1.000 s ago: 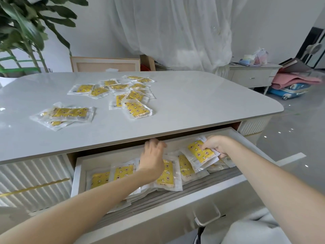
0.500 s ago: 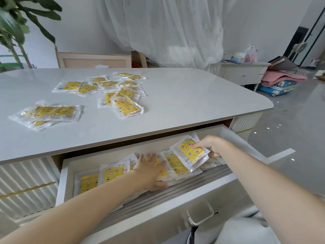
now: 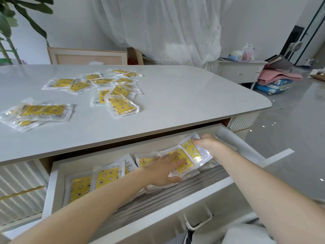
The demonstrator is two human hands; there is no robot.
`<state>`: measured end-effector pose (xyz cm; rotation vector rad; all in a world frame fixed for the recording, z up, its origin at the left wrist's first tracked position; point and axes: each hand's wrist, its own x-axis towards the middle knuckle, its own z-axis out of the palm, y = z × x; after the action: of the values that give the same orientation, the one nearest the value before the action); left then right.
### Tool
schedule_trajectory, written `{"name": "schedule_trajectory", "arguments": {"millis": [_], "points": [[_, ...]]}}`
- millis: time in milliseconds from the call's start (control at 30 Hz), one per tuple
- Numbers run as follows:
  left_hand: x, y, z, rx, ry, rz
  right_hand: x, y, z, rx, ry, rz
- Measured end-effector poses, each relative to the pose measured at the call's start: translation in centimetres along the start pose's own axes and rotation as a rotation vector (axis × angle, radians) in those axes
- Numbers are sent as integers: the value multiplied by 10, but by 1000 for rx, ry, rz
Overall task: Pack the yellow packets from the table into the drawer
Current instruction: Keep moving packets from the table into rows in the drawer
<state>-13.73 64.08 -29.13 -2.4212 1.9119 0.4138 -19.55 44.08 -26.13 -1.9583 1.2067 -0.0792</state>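
Observation:
The open white drawer (image 3: 51, 187) under the tabletop holds a row of yellow packets (image 3: 107, 176) in clear wrappers. My left hand (image 3: 163, 171) lies flat with straight fingers on the packets in the middle of the row. My right hand (image 3: 207, 142) holds the top edge of the rightmost packet (image 3: 192, 150), which stands tilted against the drawer's right end. Several more yellow packets (image 3: 121, 104) lie scattered on the white table (image 3: 184, 95), with a small pile of packets (image 3: 40, 111) at its left.
A metal handle (image 3: 198, 221) sticks out of the drawer front. A potted plant (image 3: 10, 29) stands at the far left, a framed panel (image 3: 86, 56) behind the table. At the right are a white cabinet (image 3: 241, 72) and a blue suitcase (image 3: 274, 84) on the glossy floor.
My left hand slid right along the row and now lies flat on the middle packets. My right hand pushed its packet down toward the drawer's right end. The camera drifted right.

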Motion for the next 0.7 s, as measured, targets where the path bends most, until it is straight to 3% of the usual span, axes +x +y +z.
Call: {"name": "schedule_trajectory", "arguments": {"millis": [167, 333, 467, 567, 700], "points": [[11, -11, 7, 38, 0, -50, 6, 11, -21, -132, 286, -24], [13, -3, 9, 107, 25, -73, 5, 10, -23, -308, 400, -35], [13, 2, 8, 135, 59, -84, 5, 12, -18, -647, 376, -42], [12, 9, 3, 194, 144, -62, 5, 16, -11, -771, 328, -159], [14, 17, 2, 197, 163, -17, 5, 19, -6, -751, 45, -190]]}}
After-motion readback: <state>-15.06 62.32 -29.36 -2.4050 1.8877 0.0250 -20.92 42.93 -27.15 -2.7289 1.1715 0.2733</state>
